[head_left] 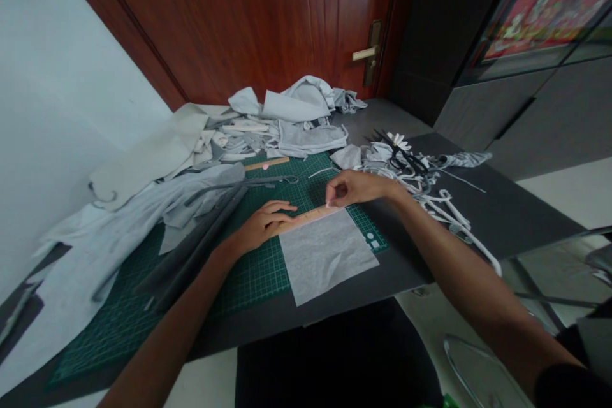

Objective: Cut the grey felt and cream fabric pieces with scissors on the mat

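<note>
A light grey piece of cloth (329, 258) lies flat near the table's front edge. Across its far edge rests a wooden ruler (310, 214). My left hand (262, 224) presses on the ruler's left part, its fingers stretched out. Over the ruler's right end, the thumb and forefinger of my right hand (351, 187) are pinched on a small pale piece at the cloth's corner; its kind is too small to tell. Beneath is a green cutting mat (262, 274) with a printed grid.
Grey cloth (306, 102) is heaped along the back. Dark folded cloth (201, 245) lies left. A second wooden strip (268, 164) sits beyond my hands. Black scissors (404, 154) lie on scraps and white cords at right. A brown door (248, 19) stands behind the table.
</note>
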